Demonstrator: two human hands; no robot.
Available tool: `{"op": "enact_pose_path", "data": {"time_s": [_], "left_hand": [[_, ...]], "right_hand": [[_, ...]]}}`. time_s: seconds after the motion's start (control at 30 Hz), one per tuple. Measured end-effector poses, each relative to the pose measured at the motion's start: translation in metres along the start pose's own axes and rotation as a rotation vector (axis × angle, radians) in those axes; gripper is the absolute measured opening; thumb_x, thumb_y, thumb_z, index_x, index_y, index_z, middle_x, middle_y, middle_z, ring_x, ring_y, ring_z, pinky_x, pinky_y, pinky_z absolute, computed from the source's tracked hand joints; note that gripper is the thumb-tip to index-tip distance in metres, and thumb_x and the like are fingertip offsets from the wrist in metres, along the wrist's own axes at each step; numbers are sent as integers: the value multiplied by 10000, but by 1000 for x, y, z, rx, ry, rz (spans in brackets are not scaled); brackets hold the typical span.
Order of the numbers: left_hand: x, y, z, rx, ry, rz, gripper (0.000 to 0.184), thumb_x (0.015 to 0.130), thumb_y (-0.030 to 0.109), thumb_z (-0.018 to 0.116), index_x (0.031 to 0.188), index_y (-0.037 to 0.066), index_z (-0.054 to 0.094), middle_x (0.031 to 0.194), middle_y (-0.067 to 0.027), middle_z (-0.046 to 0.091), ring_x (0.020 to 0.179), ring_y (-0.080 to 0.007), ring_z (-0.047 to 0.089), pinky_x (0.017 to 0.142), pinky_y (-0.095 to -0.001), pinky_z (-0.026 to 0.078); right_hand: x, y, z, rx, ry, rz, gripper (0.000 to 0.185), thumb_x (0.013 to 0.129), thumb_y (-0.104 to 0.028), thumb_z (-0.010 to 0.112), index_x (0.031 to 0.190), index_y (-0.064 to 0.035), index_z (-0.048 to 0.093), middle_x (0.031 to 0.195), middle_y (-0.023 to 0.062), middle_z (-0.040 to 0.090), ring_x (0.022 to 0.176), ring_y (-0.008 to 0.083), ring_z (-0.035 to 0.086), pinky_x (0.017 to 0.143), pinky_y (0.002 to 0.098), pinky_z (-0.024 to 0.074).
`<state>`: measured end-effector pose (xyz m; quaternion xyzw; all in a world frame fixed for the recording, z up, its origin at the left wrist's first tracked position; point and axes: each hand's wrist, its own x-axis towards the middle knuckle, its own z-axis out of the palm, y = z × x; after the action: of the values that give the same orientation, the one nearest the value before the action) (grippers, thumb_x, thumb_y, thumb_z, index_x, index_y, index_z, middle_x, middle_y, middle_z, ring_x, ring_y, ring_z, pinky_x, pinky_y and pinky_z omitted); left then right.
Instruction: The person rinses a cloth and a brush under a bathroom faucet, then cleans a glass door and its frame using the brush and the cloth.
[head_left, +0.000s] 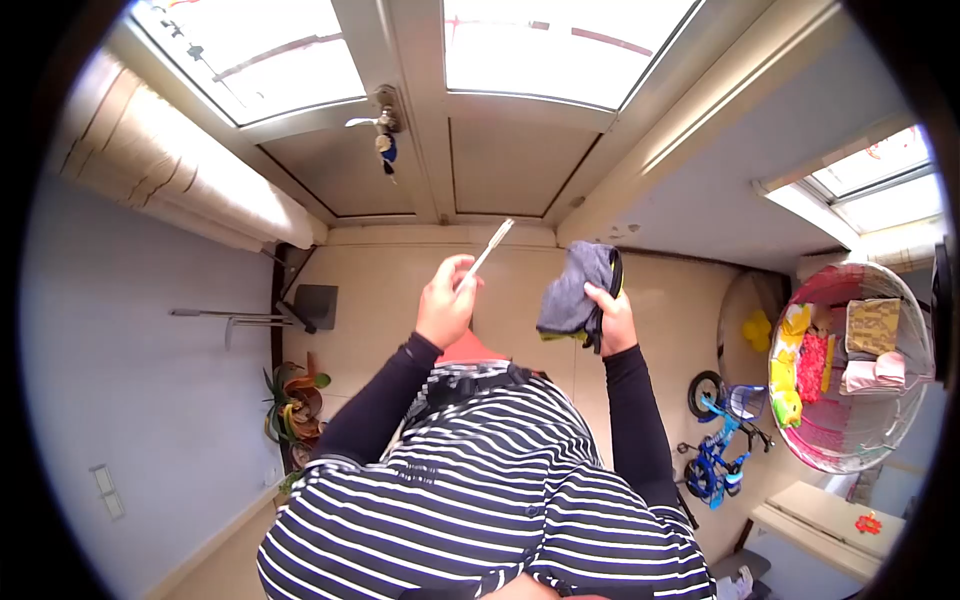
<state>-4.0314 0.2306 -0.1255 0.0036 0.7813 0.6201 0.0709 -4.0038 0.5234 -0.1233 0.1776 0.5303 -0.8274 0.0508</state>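
My left hand (446,306) grips a slim white stick-like thing (491,247), its wider end pointing up and away from me. It could be a brush or a pen; I cannot make out which. To the right, my right hand (616,318) holds a bunched grey cloth (574,290) with dark and yellow-green edging, the thumb pressed on its near side. The cloth and the white thing are apart, both held up in front of my striped shirt (470,450).
Ahead stands a door with a handle and hanging keys (385,146). On the left are potted plants (298,400) and a grey dustpan-like thing (316,307). A blue children's bicycle (718,445) and a round basket chair (850,425) with cushions stand at right.
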Motion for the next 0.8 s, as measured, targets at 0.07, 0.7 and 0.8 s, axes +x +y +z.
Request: {"op": "enact_pose_path", "data": {"time_s": [0.07,0.7,0.8], "left_hand": [[45,15,2,53,-63,10,322,983,113,603,1290,32,552,962,-69,756,819,-113,662,764,-284,527],[271,111,108,40,-388,241,517,900,66,733,1388,93,567,1078,-19,568,915,-120,573,833,-262,502],[302,107,138,114,-127,459,173,933,61,699,1100,20,716,876,-76,674,796,-162,654,744,-282,526]], "right_hand": [[27,-10,-5,110,79,52,399,932,-70,645,1320,10,593,1201,95,693,1077,224,678,976,363,529],[238,-96,-62,201,13,143,352,945,-61,631,1289,12,616,1181,107,703,1077,223,679,976,365,527],[260,-109,-76,146,-7,186,344,944,-54,628,1282,10,623,1167,102,707,1070,217,681,968,362,531]]}}
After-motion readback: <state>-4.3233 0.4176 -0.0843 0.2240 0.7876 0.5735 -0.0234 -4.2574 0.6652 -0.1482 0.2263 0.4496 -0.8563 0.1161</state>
